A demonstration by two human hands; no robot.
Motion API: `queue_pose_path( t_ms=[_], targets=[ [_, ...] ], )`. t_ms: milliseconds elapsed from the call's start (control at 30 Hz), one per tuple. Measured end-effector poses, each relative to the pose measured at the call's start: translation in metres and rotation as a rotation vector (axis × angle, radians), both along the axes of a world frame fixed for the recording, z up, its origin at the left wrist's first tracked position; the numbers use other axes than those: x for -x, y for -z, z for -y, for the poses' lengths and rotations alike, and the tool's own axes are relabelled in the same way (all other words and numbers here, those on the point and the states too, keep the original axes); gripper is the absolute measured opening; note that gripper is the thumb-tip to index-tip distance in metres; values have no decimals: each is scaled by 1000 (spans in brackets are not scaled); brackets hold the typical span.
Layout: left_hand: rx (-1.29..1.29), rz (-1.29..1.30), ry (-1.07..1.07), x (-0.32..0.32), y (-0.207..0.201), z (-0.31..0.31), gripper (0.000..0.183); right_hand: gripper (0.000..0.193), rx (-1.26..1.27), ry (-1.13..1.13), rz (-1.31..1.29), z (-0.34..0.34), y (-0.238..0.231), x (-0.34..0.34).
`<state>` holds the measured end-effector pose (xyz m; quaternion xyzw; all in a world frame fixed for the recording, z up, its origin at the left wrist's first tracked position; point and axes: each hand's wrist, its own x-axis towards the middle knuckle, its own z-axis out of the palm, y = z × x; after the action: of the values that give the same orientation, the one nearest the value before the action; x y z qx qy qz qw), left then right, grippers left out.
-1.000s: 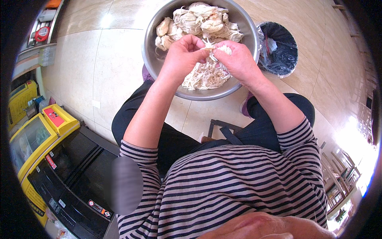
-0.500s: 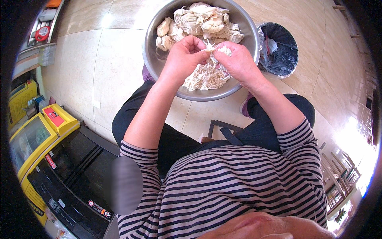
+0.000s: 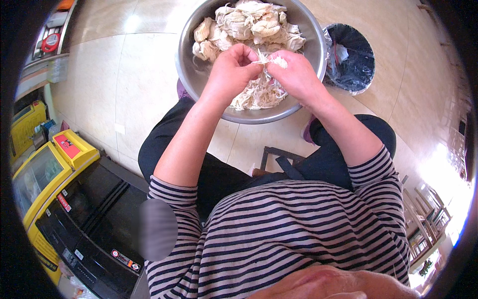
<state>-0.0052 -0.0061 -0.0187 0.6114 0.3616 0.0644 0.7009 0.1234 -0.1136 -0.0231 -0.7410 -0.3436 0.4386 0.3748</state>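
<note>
A wide steel basin (image 3: 199,77) stands in front of me. Large pale pieces of what looks like cooked chicken breast (image 3: 244,22) fill its far part. Nearer to me lies a pile of fine chicken shreds (image 3: 256,97). Above this pile my left hand (image 3: 231,70) and my right hand (image 3: 296,72) meet, fingertips almost touching. Both pinch a small torn bit of chicken (image 3: 262,60) between thumb and fingers. White shreds (image 3: 280,62) also stick out over my right hand's fingers.
A bin lined with a black bag (image 3: 353,70) stands against the basin's right side. At left is a black chest freezer (image 3: 99,209) beside a yellow-framed display case (image 3: 74,149). Part of a dark metal frame (image 3: 266,157) shows between my legs. Wooden chairs (image 3: 423,219) stand at far right.
The basin sits slightly higher in the picture, with the view shifted a little. Both hands keep their pinch on the chicken, with only slight finger movement.
</note>
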Motion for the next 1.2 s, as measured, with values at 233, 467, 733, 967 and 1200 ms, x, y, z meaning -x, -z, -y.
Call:
queue_pose_path(
  t_ms=[233, 467, 733, 967, 1200],
  targets=[
    [-46, -88, 2, -3, 1, -1, 11, 22, 27, 22, -27, -5, 8, 4],
    [-42, 45, -81, -9, -18, -9, 14, 24, -107, 111, -66, -4, -5, -4],
    [7, 116, -31, -4, -15, -7, 17, 25, -154, 74, -103, 5, -8, -5],
    [-18, 131, -78, -4, -19, -13, 16, 27, -200, 125, -127, 2, -14, -6],
    [-18, 156, -73, -3, -17, -11, 16, 26, -216, 158, -143, 1, -16, -6]
  ],
)
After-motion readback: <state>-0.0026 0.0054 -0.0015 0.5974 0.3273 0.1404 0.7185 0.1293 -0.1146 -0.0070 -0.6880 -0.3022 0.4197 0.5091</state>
